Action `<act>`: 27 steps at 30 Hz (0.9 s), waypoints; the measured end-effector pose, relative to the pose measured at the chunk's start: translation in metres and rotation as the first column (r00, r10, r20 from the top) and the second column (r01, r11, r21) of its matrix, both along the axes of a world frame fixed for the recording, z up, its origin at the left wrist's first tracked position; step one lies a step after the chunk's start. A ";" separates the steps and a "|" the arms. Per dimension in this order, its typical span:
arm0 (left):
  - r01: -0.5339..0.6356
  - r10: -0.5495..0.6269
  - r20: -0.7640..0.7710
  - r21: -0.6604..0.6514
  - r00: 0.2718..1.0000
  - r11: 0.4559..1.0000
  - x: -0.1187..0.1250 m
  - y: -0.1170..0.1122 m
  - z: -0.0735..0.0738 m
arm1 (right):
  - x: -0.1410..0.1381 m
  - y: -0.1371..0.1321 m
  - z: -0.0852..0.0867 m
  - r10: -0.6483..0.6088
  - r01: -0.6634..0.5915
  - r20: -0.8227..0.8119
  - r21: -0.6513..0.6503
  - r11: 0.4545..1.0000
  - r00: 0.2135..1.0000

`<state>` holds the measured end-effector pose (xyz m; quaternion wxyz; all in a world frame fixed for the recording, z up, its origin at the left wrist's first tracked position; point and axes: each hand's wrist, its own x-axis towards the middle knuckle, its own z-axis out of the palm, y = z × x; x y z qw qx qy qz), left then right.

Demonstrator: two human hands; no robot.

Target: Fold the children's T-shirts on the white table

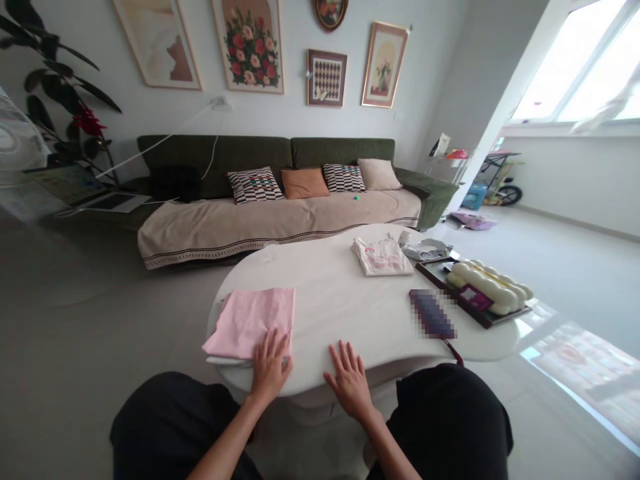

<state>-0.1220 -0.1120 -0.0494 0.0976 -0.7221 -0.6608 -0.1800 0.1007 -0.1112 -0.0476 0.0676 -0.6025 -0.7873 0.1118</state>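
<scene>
A folded pink cloth (253,320) lies on the left part of the white oval table (340,300). My left hand (270,367) rests flat on the cloth's near right corner, fingers spread, open. My right hand (350,380) lies flat on the bare tabletop near the front edge, fingers spread, holding nothing. A folded white garment with a pink print (381,257) sits farther back on the table, out of reach of both hands.
A dark tray (480,313) with a cream bumpy object (490,287) stands at the table's right. A blurred dark flat item (433,313) lies beside it. Crumpled grey plastic (425,249) is behind. A green sofa (280,193) with cushions faces the table. My knees flank the table's front.
</scene>
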 end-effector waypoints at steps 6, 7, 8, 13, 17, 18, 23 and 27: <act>0.004 -0.006 0.030 0.057 1.000 0.998 -0.001 0.001 -0.007 | -0.001 0.000 -0.006 -0.010 0.010 -0.004 0.010 1.000 1.000; 0.005 -0.007 0.042 0.061 0.999 0.998 0.000 0.001 -0.006 | -0.001 0.000 -0.006 -0.012 0.012 -0.007 0.012 1.000 1.000; 0.005 -0.009 0.058 0.063 0.998 0.998 0.000 0.001 -0.006 | -0.001 0.001 -0.007 -0.013 0.013 -0.011 0.014 1.000 1.000; -0.025 0.017 0.263 0.029 0.965 0.999 -0.005 0.017 0.012 | 0.000 0.002 -0.011 -0.013 0.014 -0.029 0.029 0.999 1.000; -0.262 0.250 0.516 -0.050 0.819 0.964 -0.012 0.038 0.054 | 0.000 0.003 -0.014 -0.017 0.020 -0.049 0.045 0.999 0.999; -0.300 0.263 0.544 -0.021 0.797 0.954 -0.009 0.039 0.066 | 0.000 0.002 -0.015 -0.015 0.018 -0.062 0.048 0.999 0.998; 0.110 -0.092 0.466 -0.012 0.880 0.994 0.037 0.009 0.105 | 0.000 0.004 -0.015 -0.021 0.036 -0.263 0.052 0.998 0.965; 0.539 -0.344 0.458 -0.413 0.820 0.734 0.058 -0.013 0.087 | 0.008 0.011 -0.006 -0.098 0.099 -0.696 -0.040 0.994 0.711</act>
